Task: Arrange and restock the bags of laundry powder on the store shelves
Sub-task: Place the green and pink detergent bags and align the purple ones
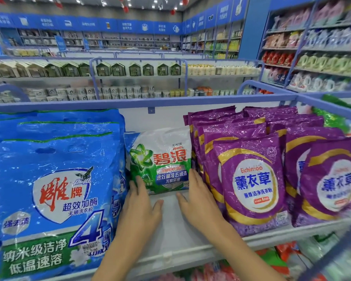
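A white and green laundry powder bag (160, 159) stands leaning toward the back of the white shelf (178, 230). My left hand (142, 205) touches the bag's lower left corner with straight fingers. At the bag's lower right edge my right hand (197, 197) rests, fingers straight as well. Large blue laundry powder bags (55, 189) fill the shelf to the left. Rows of purple laundry powder bags (249, 179) stand to the right.
A blue rail (130, 102) runs along the back of the shelf. More purple bags (328, 185) sit at the far right. Red and green packs (278, 258) lie on the shelf below. Other aisles of goods (130, 69) stand behind.
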Action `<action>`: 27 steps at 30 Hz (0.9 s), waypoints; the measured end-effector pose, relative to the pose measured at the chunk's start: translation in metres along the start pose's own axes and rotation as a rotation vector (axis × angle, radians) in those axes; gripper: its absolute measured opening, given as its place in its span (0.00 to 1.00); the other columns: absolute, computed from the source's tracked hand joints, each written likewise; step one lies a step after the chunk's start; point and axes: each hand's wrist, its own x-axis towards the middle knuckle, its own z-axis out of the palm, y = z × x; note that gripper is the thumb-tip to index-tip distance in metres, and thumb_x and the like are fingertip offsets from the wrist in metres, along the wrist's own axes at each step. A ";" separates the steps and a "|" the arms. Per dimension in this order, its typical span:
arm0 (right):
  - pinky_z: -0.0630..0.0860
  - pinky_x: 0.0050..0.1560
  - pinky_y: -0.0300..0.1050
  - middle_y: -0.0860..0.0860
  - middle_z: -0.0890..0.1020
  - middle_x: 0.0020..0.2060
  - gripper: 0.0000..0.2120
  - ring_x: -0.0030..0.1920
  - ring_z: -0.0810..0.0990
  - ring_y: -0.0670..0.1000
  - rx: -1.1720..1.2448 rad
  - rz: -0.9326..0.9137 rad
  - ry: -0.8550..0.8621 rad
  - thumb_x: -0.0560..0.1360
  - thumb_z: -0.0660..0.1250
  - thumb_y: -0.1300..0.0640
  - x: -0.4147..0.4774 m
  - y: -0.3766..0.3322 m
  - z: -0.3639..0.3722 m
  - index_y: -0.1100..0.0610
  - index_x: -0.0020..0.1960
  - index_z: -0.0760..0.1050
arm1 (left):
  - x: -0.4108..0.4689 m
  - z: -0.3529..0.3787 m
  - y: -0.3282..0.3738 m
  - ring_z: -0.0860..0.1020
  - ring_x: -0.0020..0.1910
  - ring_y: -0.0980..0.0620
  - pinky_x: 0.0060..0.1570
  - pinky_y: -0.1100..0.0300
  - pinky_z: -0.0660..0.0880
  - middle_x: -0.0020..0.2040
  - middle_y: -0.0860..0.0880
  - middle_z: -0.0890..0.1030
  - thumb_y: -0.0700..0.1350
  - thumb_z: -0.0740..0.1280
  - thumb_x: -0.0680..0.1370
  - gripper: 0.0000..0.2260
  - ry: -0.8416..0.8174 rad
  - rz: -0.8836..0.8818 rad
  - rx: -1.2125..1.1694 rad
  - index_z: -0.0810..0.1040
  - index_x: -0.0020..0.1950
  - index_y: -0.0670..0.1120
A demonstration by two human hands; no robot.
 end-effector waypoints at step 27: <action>0.64 0.74 0.43 0.40 0.68 0.76 0.28 0.76 0.65 0.43 -0.148 0.194 0.076 0.83 0.55 0.35 -0.334 0.185 -0.200 0.46 0.79 0.64 | -0.264 0.083 0.186 0.62 0.77 0.53 0.74 0.56 0.65 0.78 0.56 0.65 0.67 0.50 0.81 0.30 -0.251 0.432 0.215 0.62 0.80 0.53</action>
